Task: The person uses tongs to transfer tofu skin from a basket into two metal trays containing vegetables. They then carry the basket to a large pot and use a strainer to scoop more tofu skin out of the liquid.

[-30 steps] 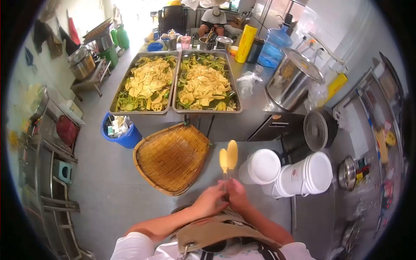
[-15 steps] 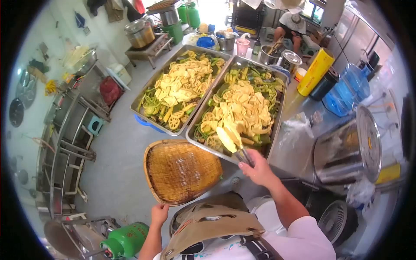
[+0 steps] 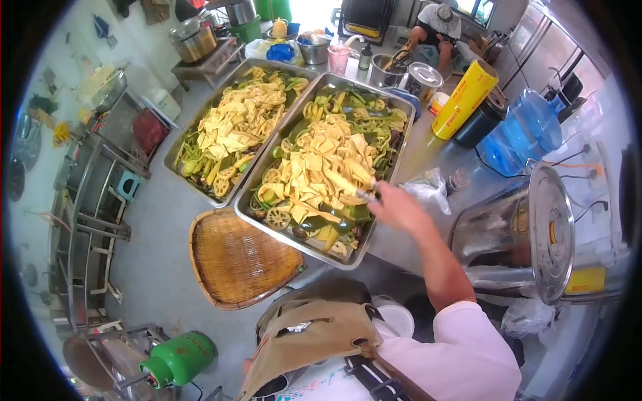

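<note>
My right hand (image 3: pixel 401 210) is closed round the handles of tongs (image 3: pixel 342 182) with pale yellow tips. The tips are over sliced tofu skin (image 3: pixel 311 177) heaped on vegetables in the nearer metal tray (image 3: pixel 396 170). Lotus root slices (image 3: pixel 277 218), green vegetables and corn-like yellow pieces lie around the heap. A second metal tray (image 3: pixel 175 142) with similar food stands beside it on the left. Below the trays is a flat woven bamboo basket (image 3: pixel 244 260) with nothing in it. My left hand is out of sight; only a sliver of skin shows beside the brown apron (image 3: pixel 314 341).
On the steel counter at right are a large lidded pot (image 3: pixel 511 230), a plastic bag (image 3: pixel 429 190), a blue water bottle (image 3: pixel 525 134) and a yellow roll box (image 3: pixel 466 99). A green gas cylinder (image 3: pixel 179 359) stands lower left. A person in a hat (image 3: pixel 438 30) sits at the back.
My right hand and the tongs have moved forward over the heap in the nearer tray. My left hand has left the basket's rim and gone from view. The camera view has shifted.
</note>
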`<state>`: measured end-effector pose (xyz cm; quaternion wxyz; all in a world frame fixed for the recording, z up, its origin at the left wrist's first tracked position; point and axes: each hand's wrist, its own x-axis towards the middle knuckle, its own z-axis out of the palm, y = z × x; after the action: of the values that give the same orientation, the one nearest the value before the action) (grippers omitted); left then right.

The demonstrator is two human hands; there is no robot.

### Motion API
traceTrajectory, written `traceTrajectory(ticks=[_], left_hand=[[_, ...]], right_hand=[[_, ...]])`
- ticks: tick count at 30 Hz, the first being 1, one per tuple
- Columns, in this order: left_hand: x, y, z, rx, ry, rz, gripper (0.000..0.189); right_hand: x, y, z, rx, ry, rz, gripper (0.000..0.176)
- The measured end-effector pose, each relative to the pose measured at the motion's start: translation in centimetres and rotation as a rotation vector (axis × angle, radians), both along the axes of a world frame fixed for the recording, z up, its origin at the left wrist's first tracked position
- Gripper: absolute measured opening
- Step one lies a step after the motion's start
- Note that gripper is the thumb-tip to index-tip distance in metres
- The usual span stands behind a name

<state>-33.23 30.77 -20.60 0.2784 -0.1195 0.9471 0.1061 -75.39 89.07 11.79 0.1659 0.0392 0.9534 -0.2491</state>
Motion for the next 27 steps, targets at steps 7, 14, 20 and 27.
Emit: traceTrajectory(ticks=[7, 14, 20, 27], left_hand=[[-14.4, 9.2, 15.0, 0.547, 0.137, 0.740, 0.029], [-13.4, 5.5, 7.8, 0.695, 0.051, 0.943, 0.027], [-4.1, 1.6, 0.6, 0.569, -0.096, 1.323, 0.022], [-5.8, 6.1, 4.5, 0.538, 0.095, 1.366, 0.025]], right_hand=[[-0.7, -3.4, -0.4, 0.241, 0.050, 0.160, 0.033], [-0.7, -5.9, 1.2, 0.337, 0.046, 0.131, 0.028], [-2.6, -7.9, 2.0, 0.330, 0.002, 0.099, 0.044], [-8.4, -2.8, -0.2, 0.202, 0.135, 0.119, 0.045]])
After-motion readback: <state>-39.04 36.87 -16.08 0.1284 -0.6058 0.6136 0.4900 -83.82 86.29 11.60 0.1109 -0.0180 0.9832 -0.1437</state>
